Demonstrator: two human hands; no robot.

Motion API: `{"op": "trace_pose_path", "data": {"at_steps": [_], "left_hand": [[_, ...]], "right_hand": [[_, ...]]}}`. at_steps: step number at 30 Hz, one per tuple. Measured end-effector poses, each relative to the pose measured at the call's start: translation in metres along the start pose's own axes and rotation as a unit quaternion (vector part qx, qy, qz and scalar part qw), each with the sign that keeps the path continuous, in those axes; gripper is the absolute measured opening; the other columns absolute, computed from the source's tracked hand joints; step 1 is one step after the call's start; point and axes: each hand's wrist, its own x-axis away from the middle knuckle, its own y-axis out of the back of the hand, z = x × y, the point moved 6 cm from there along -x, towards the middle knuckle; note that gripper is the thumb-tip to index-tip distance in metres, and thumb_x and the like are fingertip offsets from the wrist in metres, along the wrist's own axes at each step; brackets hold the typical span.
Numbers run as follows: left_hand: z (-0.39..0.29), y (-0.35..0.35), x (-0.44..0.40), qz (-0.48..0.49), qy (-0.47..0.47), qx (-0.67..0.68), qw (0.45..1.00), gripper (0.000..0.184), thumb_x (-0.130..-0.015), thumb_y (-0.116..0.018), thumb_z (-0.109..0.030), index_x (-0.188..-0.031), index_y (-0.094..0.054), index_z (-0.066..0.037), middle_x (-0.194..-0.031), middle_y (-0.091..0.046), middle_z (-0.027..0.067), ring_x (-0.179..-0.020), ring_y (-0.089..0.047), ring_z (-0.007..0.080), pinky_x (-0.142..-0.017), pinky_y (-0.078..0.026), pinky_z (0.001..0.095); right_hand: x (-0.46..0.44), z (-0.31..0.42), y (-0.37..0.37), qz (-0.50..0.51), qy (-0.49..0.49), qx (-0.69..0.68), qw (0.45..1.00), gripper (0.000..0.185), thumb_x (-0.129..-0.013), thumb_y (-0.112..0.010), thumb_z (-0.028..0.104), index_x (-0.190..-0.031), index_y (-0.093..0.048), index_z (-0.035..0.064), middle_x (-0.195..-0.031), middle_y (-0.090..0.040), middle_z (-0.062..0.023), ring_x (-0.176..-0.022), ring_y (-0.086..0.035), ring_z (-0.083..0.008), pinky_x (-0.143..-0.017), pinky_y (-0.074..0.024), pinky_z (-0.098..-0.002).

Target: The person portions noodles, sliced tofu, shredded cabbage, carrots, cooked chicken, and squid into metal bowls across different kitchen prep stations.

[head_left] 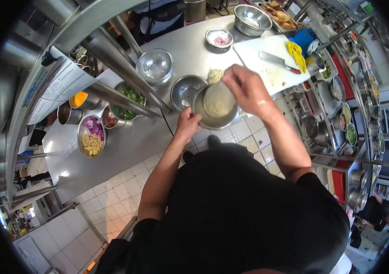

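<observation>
My left hand (188, 125) grips the near left rim of a steel bowl (213, 123), held at the table's front edge. In my right hand (245, 89) is a pale translucent round container (215, 97), tilted over that bowl, with its edge pinched between thumb and fingers. Something pale yellow shows at its lower end; I cannot tell whether it is inside the container or in the bowl. Another steel bowl (186, 93) stands directly to the left. Just behind lies a small packet (216, 75) with yellowish contents, partly hidden.
A white cutting board (272, 68) bears a cleaver (272, 58) and a yellow cloth (296, 57). Further back are a bowl of pink pieces (219, 40) and a large steel bowl (252, 20). Metal posts (123, 68) rise at left, near a bowl of chopped vegetables (91, 136).
</observation>
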Motion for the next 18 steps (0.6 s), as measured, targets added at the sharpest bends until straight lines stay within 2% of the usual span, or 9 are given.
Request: {"op": "trace_pose_path", "data": {"at_steps": [2,4,8,11,12,14,16,17,18], "left_hand": [[-0.006,0.0,-0.009,0.007,-0.038,0.005,0.999,0.009,-0.083,-0.054,-0.003,-0.091,-0.054,0.001,-0.08,-0.055,0.006,-0.07,-0.06,0.0145,-0.057,-0.058,0.0317],[-0.007,0.003,-0.014,0.008,-0.041,0.001,0.999,0.008,-0.083,-0.054,-0.003,-0.09,-0.054,0.001,-0.08,-0.055,0.0058,-0.07,-0.06,0.0142,-0.057,-0.058,0.0319],[-0.014,0.0,-0.011,-0.002,-0.028,0.006,1.0,0.007,-0.083,-0.054,-0.003,-0.089,-0.053,0.001,-0.081,-0.055,0.0055,-0.069,-0.06,0.0136,-0.057,-0.058,0.0321],[-0.007,0.008,-0.01,-0.013,-0.036,-0.016,0.999,0.008,-0.083,-0.054,-0.003,-0.09,-0.054,0.001,-0.081,-0.055,0.0053,-0.07,-0.06,0.0134,-0.057,-0.058,0.032],[-0.001,0.011,-0.007,-0.015,-0.032,-0.016,0.999,0.008,-0.083,-0.054,-0.003,-0.09,-0.054,0.001,-0.081,-0.055,0.0053,-0.07,-0.06,0.0134,-0.057,-0.058,0.032],[0.003,0.008,-0.007,0.0,-0.025,-0.035,0.999,0.013,-0.084,-0.054,-0.003,-0.096,-0.056,0.001,-0.084,-0.057,0.0061,-0.072,-0.061,0.0141,-0.059,-0.058,0.0317],[0.002,0.002,0.0,0.01,-0.017,-0.029,0.999,0.016,-0.084,-0.053,-0.003,-0.099,-0.056,0.0,-0.088,-0.06,0.007,-0.074,-0.063,0.0153,-0.06,-0.058,0.0319],[0.003,-0.001,0.004,0.016,-0.007,-0.022,1.0,0.019,-0.085,-0.053,-0.003,-0.103,-0.056,0.0,-0.092,-0.062,0.0079,-0.075,-0.064,0.0165,-0.062,-0.057,0.0322],[0.004,-0.002,0.005,0.022,-0.01,-0.026,0.999,0.019,-0.085,-0.053,-0.003,-0.103,-0.056,0.0,-0.092,-0.062,0.0079,-0.075,-0.064,0.0165,-0.062,-0.057,0.0322]], "right_hand": [[-0.007,0.016,0.012,0.007,-0.029,0.018,0.999,0.015,-0.09,-0.061,0.013,-0.086,-0.056,-0.0001,-0.071,-0.058,-0.016,-0.062,-0.056,-0.0287,-0.058,-0.0437,-0.0366],[-0.007,0.013,0.03,-0.093,0.014,-0.042,0.995,0.017,-0.092,-0.06,0.015,-0.087,-0.054,0.0005,-0.065,-0.05,-0.0094,-0.059,-0.046,-0.0172,-0.056,-0.0408,-0.0314],[-0.014,0.023,0.058,-0.079,-0.008,0.06,0.995,0.015,-0.094,-0.057,0.013,-0.088,-0.052,0.0007,-0.073,-0.053,-0.0059,-0.065,-0.047,-0.0131,-0.061,-0.0425,-0.0291],[-0.009,0.016,0.095,-0.258,0.152,0.019,0.954,0.012,-0.098,-0.047,0.008,-0.089,-0.049,0.0019,-0.093,-0.061,-0.0088,-0.082,-0.054,-0.0146,-0.077,-0.0442,-0.0262],[-0.002,0.014,0.102,-0.281,0.142,0.012,0.949,0.013,-0.1,-0.045,0.009,-0.088,-0.047,0.003,-0.096,-0.062,-0.0108,-0.081,-0.056,-0.0161,-0.081,-0.0449,-0.0273],[0.017,-0.009,0.113,-0.324,0.102,-0.091,0.936,0.013,-0.1,-0.045,0.011,-0.089,-0.045,0.0047,-0.089,-0.062,-0.0091,-0.076,-0.057,-0.0142,-0.078,-0.0467,-0.0264],[0.055,-0.065,0.135,-0.443,0.036,-0.088,0.891,0.016,-0.101,-0.046,0.015,-0.088,-0.042,0.0061,-0.079,-0.057,-0.0044,-0.071,-0.056,-0.0109,-0.07,-0.0471,-0.0237],[0.069,-0.083,0.138,-0.472,0.011,-0.144,0.87,0.017,-0.099,-0.051,0.017,-0.088,-0.042,0.0067,-0.074,-0.052,0.0,-0.068,-0.052,-0.0069,-0.064,-0.0449,-0.0213],[0.087,-0.11,0.139,-0.478,-0.049,-0.149,0.864,0.017,-0.098,-0.053,0.017,-0.089,-0.043,0.0072,-0.076,-0.052,-0.0002,-0.067,-0.05,-0.0061,-0.062,-0.0434,-0.0205]]}}
